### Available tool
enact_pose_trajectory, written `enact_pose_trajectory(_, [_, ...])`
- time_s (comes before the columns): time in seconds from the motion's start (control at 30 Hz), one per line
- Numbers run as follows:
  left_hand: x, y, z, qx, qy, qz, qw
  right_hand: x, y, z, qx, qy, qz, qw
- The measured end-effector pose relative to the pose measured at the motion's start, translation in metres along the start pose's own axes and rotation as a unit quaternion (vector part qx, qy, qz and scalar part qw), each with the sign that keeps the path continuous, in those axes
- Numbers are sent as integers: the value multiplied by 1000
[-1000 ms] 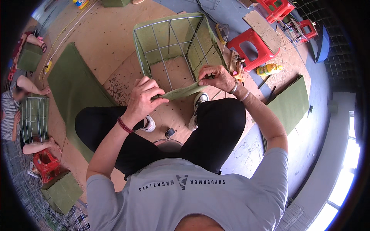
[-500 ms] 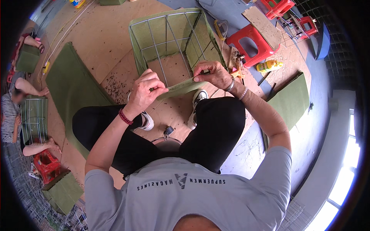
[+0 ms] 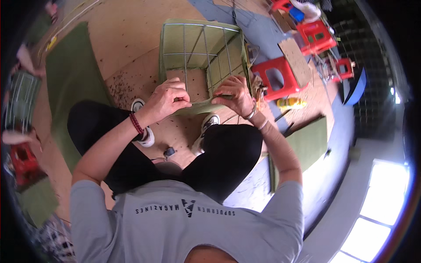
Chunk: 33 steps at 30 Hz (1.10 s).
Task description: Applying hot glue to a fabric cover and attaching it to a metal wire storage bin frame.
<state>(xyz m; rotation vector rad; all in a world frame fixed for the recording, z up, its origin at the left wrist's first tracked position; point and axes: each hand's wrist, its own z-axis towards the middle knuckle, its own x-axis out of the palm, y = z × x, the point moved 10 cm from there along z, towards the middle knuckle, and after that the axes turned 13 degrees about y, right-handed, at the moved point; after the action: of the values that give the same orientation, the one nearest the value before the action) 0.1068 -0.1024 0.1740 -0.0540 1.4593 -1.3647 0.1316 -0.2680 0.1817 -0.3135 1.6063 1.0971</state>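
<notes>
My left hand (image 3: 169, 98) and my right hand (image 3: 235, 94) both grip a strip of olive-green fabric (image 3: 199, 106) stretched between them. They hold it against the near top edge of a wire-mesh cage (image 3: 197, 46) lined with the same green fabric. The cage stands on the wooden floor just past my knees. A red band sits on my left wrist and a metal bangle on my right.
Green fabric sheets lie at left (image 3: 72, 79) and right (image 3: 309, 142). Red plastic stools (image 3: 276, 76) stand right of the cage, one under a cardboard piece (image 3: 296, 61). A yellow bottle (image 3: 289, 104) lies by my right forearm. Another person's arm (image 3: 19, 138) shows at far left.
Both hands have shifted slightly left and closer together along the cage's edge, still gripping the green strip. The view has tilted, so the cage sits more central.
</notes>
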Motion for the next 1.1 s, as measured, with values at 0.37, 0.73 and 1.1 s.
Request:
enact_pose_trajectory(0.37, [4, 13, -3, -20, -6, -21, 1000, 31, 2, 27, -33, 33, 151, 987])
enact_pose_trajectory(0.73, [7, 28, 0, -109, -22, -14, 994, -12, 7, 6, 46, -69, 44, 996])
enact_pose_trajectory(1.1, [14, 40, 3, -144, 4, -22, 989, 52, 63, -30, 46, -112, -239, 963])
